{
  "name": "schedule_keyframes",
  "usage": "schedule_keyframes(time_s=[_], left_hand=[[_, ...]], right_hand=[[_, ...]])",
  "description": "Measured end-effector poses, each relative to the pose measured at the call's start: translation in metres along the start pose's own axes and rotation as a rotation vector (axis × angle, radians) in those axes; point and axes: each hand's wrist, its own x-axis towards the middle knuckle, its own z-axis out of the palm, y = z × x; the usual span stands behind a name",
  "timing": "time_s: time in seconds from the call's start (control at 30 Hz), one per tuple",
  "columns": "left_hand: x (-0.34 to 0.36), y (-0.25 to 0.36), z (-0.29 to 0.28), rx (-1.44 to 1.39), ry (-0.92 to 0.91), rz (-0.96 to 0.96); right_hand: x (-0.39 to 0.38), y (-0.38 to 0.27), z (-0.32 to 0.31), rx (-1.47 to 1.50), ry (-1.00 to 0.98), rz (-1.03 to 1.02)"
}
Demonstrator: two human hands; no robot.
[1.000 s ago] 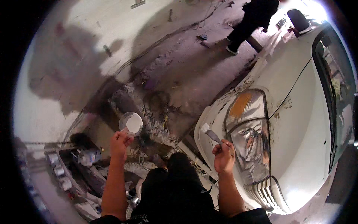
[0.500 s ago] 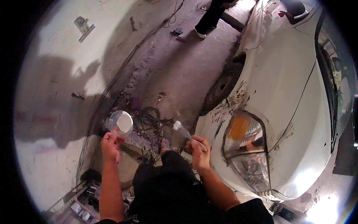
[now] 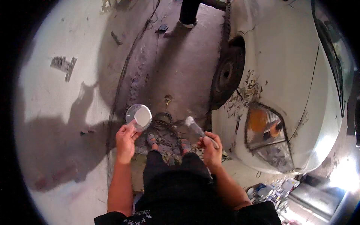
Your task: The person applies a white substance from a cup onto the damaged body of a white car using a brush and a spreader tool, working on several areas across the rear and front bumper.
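Observation:
In my left hand (image 3: 126, 139) is a clear plastic tub (image 3: 134, 108) with white, paint-like stuff in it. The fingers pinch its near rim and tilt it slightly. My right hand (image 3: 212, 149) is closed round the handle of a slim brush (image 3: 197, 129) with a white tip. The brush points up and left, toward the tub but apart from it. To the right of the brush stands a pale car with its headlight (image 3: 268, 129) near my right hand. Dark scuffs mark the body beside the headlight.
The car's front wheel (image 3: 227, 73) sits beyond my right hand. A coiled cable (image 3: 164, 117) lies on the dirty floor by my feet. At the top, another person's dark-trousered leg (image 3: 188, 13) shows. A pale wall with a bracket (image 3: 67, 66) rises on the left. Clutter (image 3: 268, 193) lies lower right.
The view has turned, so the wall bracket and the other person's leg sit farther left. Both hands appear a little farther right in the picture, still holding the tub and brush.

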Motion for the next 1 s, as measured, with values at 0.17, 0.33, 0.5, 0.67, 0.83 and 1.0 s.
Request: schedule_keyframes(time_s=[0.17,0.33,0.5,0.67,0.83,1.0], left_hand=[[0.065,0.04,-0.01,0.041,-0.154,-0.066],[0.104,0.084,-0.003,-0.005,-0.246,-0.029],[0.132,0.111,-0.014,0.035,-0.274,-0.052],[0.155,0.118,-0.006,0.092,-0.312,-0.092],[0.171,0.127,0.02,0.129,-0.333,-0.094],[0.212,0.115,0.052,0.187,-0.406,-0.101]], right_hand=[[-0.002,0.037,0.02,0.1,0.175,-0.181],[-0.006,0.043,0.056,0.013,0.307,-0.248],[0.049,0.028,0.035,0.12,0.568,-0.542],[0.062,0.008,0.014,0.21,0.712,-0.623],[0.05,0.02,0.033,0.216,0.711,-0.601],[0.071,0.049,0.029,0.236,0.626,-0.538]])
